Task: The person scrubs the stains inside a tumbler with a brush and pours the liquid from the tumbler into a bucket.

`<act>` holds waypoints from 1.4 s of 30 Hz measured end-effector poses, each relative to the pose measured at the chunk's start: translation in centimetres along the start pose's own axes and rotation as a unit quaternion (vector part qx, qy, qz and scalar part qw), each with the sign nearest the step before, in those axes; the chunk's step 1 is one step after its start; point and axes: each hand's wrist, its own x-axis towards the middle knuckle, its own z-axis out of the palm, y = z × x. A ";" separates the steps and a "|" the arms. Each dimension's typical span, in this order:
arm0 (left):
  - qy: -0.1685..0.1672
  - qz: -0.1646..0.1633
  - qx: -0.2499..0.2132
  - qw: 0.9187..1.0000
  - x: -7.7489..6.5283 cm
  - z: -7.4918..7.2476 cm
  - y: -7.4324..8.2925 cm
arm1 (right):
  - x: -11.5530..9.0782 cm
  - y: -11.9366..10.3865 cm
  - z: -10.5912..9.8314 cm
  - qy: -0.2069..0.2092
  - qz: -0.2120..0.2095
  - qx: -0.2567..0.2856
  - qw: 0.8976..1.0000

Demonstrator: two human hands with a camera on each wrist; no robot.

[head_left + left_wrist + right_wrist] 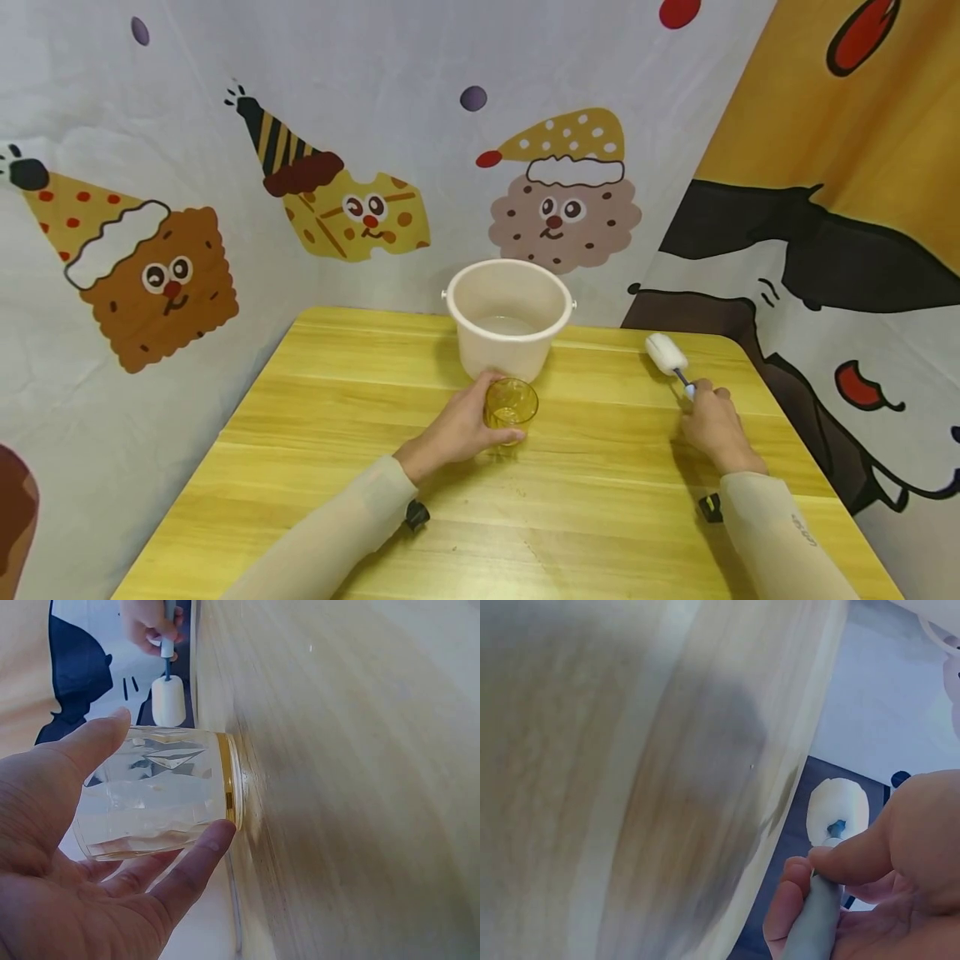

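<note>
My left hand point(467, 423) curls round a yellow-tinted clear glass point(512, 402), which stands upright at the table's surface just in front of a white bucket point(504, 354). In the left wrist view, thumb and fingers lie on either side of the faceted glass point(161, 795). Over at the right, my right hand point(712, 423) grips the handle point(814, 919) of a sponge cup brush. Its white sponge head point(666, 353) points away from me, toward the table's back right. The bucket has water-like liquid low inside.
A wood-grain table point(360, 375) carries everything, its back edge against a white cartoon-print curtain point(360, 67). Small white handle knobs point(573, 305) stick out from the bucket's sides. A dark wrist device point(417, 515) shows under the left sleeve, another point(710, 507) by the right.
</note>
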 end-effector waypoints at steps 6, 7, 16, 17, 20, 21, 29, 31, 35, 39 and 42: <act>0.000 0.003 0.000 1.000 0.0 0.1 0.0 | -0.6 -0.6 0.3 0.018 -0.004 0.002 1.000; 0.000 0.003 -0.001 1.000 0.0 0.1 -0.1 | -0.7 -0.7 0.3 0.021 -0.002 0.004 1.000; 0.002 -0.002 -0.002 1.000 0.1 0.1 -0.1 | -1.5 -1.5 0.6 0.040 0.004 0.017 0.999; 0.002 -0.001 -0.002 1.000 0.1 0.1 -0.2 | -1.5 -1.5 0.7 0.045 0.001 0.016 0.999; 0.002 0.001 -0.002 1.000 0.1 0.1 -0.1 | -1.7 -1.6 1.0 0.059 -0.012 0.011 0.998; 0.003 0.002 -0.001 1.000 0.1 0.1 -0.1 | -1.8 -1.7 1.1 0.062 -0.016 0.009 0.998; 0.003 0.001 0.001 1.000 0.0 0.0 0.0 | -2.2 -2.0 1.4 0.070 -0.023 0.007 0.997; 0.004 0.000 0.000 1.000 0.0 0.0 0.1 | -2.3 -2.1 1.5 0.070 -0.022 0.006 0.997; 0.005 0.000 0.000 1.000 0.0 0.0 0.1 | -2.4 -2.2 1.5 0.069 -0.020 0.007 0.997; 0.004 -0.004 -0.001 1.000 0.0 0.1 0.1 | -2.5 -2.3 1.6 0.072 -0.023 0.008 0.997; 0.004 -0.007 -0.005 1.000 0.0 0.1 0.2 | -2.6 -2.5 1.7 0.077 -0.028 0.008 0.997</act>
